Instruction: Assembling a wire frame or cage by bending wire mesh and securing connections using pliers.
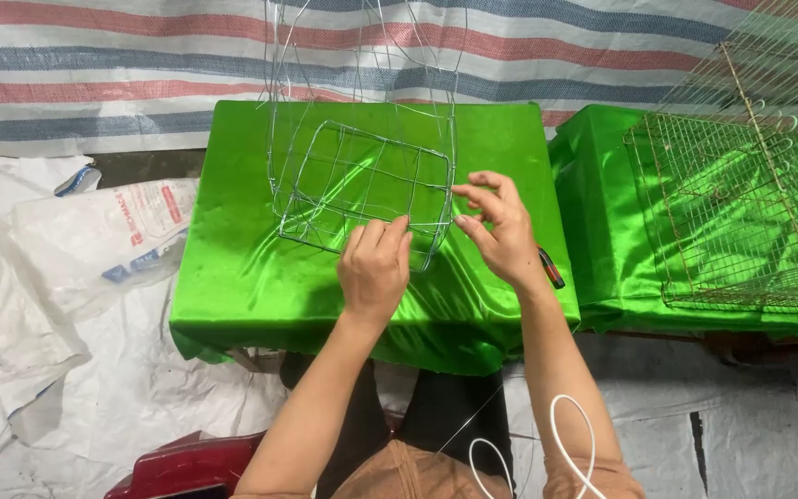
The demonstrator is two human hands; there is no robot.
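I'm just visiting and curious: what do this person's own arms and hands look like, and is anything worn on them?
Both forearms are bare from the bottom edge of the picture up to the wrists: no sleeves show. The left hand and right hand wear no gloves, and no rings, watch or bracelet can be seen. A thin white looped cable crosses in front of the right forearm.

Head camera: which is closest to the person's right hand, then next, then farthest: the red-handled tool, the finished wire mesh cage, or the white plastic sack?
From the right hand:
1. Red-handled tool, just right of the wrist on the green cloth.
2. Wire mesh cage, farther right on the other green table.
3. White plastic sack, far left on the floor.
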